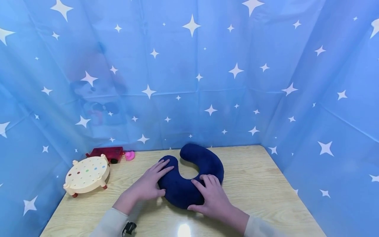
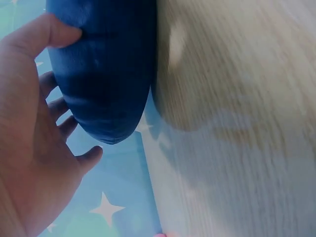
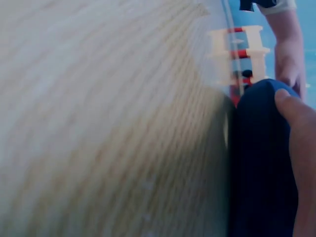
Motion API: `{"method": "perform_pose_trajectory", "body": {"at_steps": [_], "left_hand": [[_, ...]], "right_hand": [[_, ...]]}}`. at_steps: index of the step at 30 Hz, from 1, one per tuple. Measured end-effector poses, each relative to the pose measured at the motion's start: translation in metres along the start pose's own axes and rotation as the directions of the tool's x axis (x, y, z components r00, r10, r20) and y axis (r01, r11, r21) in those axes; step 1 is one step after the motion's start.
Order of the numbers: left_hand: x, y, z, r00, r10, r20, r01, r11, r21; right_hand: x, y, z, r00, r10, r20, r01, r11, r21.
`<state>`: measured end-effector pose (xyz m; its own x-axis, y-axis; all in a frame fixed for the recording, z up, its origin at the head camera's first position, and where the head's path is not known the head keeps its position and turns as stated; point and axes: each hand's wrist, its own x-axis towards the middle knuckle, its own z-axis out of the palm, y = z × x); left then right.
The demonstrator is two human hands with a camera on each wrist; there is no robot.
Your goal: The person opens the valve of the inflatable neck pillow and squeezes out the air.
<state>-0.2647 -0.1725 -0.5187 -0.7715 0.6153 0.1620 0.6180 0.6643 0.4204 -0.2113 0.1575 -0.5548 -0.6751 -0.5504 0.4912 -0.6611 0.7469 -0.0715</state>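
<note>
A dark blue U-shaped neck pillow [image 1: 208, 161] lies on the wooden table, its opening toward the back left. My left hand [image 1: 148, 184] holds its left arm, fingers spread over the top and thumb against the near side. The left wrist view shows that thumb on the blue fabric [image 2: 106, 69], with the little finger apart from it. On the pillow's near right part, my right hand [image 1: 213, 199] grips with fingers over the top and thumb at the near edge. In the right wrist view the right thumb [image 3: 291, 106] rests on the pillow's side.
A cream round toy stool [image 1: 87, 174] with coloured dots and red-tipped feet stands at the table's left. Behind it are a dark red toy vehicle [image 1: 108, 153] and a small pink toy [image 1: 129, 155]. Blue star-printed curtains [image 1: 177, 72] enclose the back and sides of the table [image 1: 257, 194].
</note>
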Motion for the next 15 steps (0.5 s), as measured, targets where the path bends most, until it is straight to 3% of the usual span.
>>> {"method": "perform_pose_trajectory", "body": {"at_steps": [6,9,15], "left_hand": [[-0.007,0.016,0.002,0.998,0.059,0.005,-0.059,0.996,-0.063],[-0.008,0.028,0.011,0.997,0.082,-0.016,-0.082,0.996,-0.045],[-0.006,0.04,0.032,0.999,0.019,-0.041,-0.019,1.0,0.02]], "right_hand": [[0.0,-0.007,0.007,0.999,0.024,-0.047,-0.025,1.0,-0.014],[0.001,-0.01,0.009,0.998,0.039,-0.051,-0.04,0.999,-0.016],[0.004,-0.009,0.002,0.999,0.052,-0.011,-0.052,0.999,0.016]]}}
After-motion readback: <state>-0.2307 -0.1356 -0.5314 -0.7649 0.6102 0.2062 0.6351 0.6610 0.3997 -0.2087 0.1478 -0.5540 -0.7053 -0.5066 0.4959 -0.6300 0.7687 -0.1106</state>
